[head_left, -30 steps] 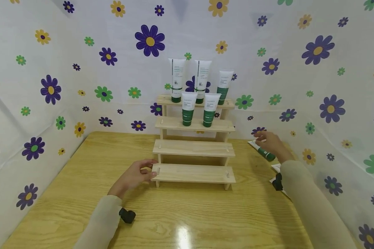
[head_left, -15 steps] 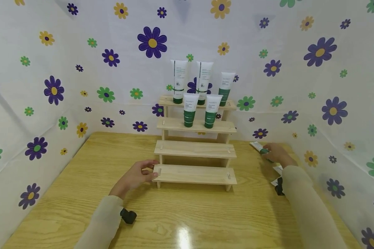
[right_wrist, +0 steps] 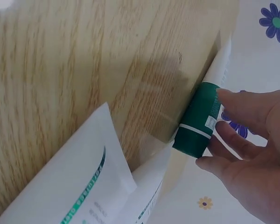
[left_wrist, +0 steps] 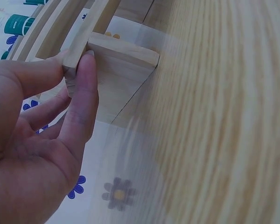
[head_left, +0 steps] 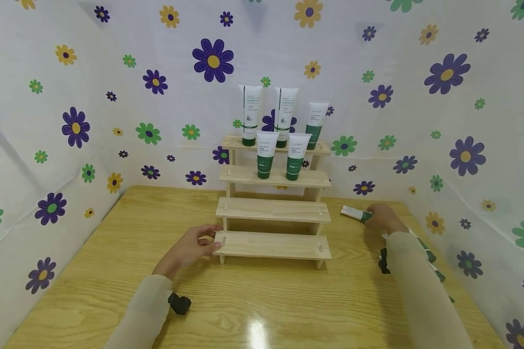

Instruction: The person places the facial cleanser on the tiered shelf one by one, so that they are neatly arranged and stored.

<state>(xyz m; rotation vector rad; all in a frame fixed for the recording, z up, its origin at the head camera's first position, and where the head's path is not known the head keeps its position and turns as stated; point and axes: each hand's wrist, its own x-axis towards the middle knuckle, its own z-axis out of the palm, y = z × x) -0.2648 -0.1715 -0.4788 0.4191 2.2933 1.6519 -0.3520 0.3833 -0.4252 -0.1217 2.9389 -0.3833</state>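
Note:
A wooden step stand with several tiers stands at the middle of the table. My left hand pinches the left end of its lowest board between thumb and fingers. At the right, my right hand holds a white and green squeeze tube by its green cap end. In the right wrist view the thumb and fingers lie around the tube's green part, the white end pointing away. On the stand, two tall tubes and a shorter tube stand on the top tier, and two short tubes on the second.
More tubes lie on the table at the right, partly hidden by my right forearm in the head view. White cloth with a flower print walls the table at the back and sides.
My right hand has come down onto the lying tube and taken hold of it. The tube has turned and shifted slightly towards the stand. My left hand keeps its grip on the stand.

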